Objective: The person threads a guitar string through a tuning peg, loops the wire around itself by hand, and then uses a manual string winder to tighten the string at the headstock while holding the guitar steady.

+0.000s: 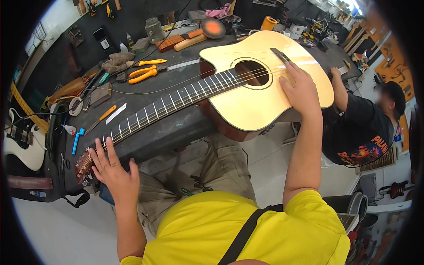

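Observation:
A cutaway acoustic guitar point(254, 112) with a pale top lies face up, its body at the right and its neck running down to the left. My left hand point(117, 174) is at the neck's far end, fingers spread over the strings by the brown headstock point(83, 165). My right hand point(302, 92) rests on the guitar top between the soundhole point(251, 73) and the dark bridge point(279, 55), fingers stretched out over the strings. One thin string point(152, 93) bows loosely away from the neck over the bench. Neither hand appears to hold anything.
On the dark workbench point(176, 137) lie orange-handled pliers point(143, 74), a steel ruler point(183, 65), a blue string winder point(77, 141) and an orange-handled file point(101, 118). A glass jar point(154, 30) stands behind. A white electric guitar point(24, 143) is at left; a co-worker point(360, 126) sits at right.

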Available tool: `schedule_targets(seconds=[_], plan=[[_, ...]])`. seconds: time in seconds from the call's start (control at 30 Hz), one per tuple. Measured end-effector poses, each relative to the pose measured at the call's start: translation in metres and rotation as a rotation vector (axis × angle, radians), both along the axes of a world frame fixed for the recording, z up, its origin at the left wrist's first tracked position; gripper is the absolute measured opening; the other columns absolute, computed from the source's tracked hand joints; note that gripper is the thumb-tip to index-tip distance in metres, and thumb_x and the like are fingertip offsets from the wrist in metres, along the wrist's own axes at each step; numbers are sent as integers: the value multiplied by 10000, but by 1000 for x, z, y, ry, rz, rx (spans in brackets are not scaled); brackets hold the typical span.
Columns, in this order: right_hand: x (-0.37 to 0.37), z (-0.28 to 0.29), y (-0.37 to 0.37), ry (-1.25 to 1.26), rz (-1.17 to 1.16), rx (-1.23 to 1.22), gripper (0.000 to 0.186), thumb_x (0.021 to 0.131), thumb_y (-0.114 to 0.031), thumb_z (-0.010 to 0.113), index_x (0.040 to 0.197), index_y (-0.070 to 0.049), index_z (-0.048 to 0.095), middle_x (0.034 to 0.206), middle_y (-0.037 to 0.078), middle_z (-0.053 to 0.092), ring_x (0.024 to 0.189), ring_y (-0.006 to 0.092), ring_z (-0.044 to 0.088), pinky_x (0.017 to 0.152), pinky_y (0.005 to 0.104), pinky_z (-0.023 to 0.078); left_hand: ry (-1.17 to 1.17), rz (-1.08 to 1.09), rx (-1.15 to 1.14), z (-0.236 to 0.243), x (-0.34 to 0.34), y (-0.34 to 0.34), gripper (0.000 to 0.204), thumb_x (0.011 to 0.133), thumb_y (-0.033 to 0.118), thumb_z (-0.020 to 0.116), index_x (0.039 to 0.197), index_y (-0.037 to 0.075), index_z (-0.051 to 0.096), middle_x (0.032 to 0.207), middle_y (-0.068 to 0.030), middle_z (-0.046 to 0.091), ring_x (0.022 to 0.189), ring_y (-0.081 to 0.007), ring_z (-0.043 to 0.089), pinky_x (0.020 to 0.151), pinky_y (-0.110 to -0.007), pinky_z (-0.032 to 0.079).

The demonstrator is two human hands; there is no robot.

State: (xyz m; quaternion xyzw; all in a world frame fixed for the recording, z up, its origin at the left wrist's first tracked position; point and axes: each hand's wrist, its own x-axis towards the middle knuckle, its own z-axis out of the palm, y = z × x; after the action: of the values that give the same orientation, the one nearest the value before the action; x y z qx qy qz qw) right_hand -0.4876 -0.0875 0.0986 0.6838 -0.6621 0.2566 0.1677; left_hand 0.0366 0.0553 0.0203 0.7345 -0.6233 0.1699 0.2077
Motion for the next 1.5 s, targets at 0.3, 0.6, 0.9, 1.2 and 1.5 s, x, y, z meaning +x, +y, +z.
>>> schedule_targets(seconds=[0.3, 0.6, 0.9, 1.2, 1.5], plan=[[3, 41, -23, -170, 36, 101, 321, 980, -182, 744, 1252, -21, 802, 1271, 228, 786, 1171, 419, 742, 1045, 486, 568, 18, -46, -24, 6, -4, 1, 969, 866, 152, 815, 1737, 123, 392, 1803, -198, 336, 1691, -494, 232, 1309, -655, 256], [-19, 48, -80, 165, 337, 124, 119, 929, -65, 751, 1033, -8, 770, 1006, 185, 726, 998, 406, 704, 919, 470, 555, 51, -64, -40, 6, 3, 7, 1004, 841, 175, 846, 1738, 141, 397, 1805, -180, 332, 1688, -482, 234, 1275, -683, 280], [75, 61, -84, 195, 609, 122, 119, 925, -3, 746, 1010, -7, 663, 1024, 167, 640, 1028, 398, 642, 907, 462, 522, 101, -135, -104, -3, 10, 6, 1045, 818, 192, 877, 1744, 199, 394, 1795, -209, 315, 1677, -503, 230, 1207, -763, 305], [238, 49, -116, 388, 757, 206, 106, 962, -129, 716, 1018, -39, 715, 1024, 182, 734, 1022, 417, 734, 879, 531, 589, 147, -144, -55, 3, 10, 12, 1048, 843, 200, 891, 1753, 218, 371, 1800, -208, 293, 1676, -493, 231, 1211, -790, 301], [377, 36, -149, 419, 721, 260, 212, 1001, -170, 667, 1139, -25, 735, 1086, 208, 784, 1073, 421, 755, 927, 553, 602, 185, -165, -101, -2, 15, 14, 1057, 810, 179, 892, 1742, 233, 396, 1806, -200, 304, 1680, -483, 236, 1182, -801, 308]])
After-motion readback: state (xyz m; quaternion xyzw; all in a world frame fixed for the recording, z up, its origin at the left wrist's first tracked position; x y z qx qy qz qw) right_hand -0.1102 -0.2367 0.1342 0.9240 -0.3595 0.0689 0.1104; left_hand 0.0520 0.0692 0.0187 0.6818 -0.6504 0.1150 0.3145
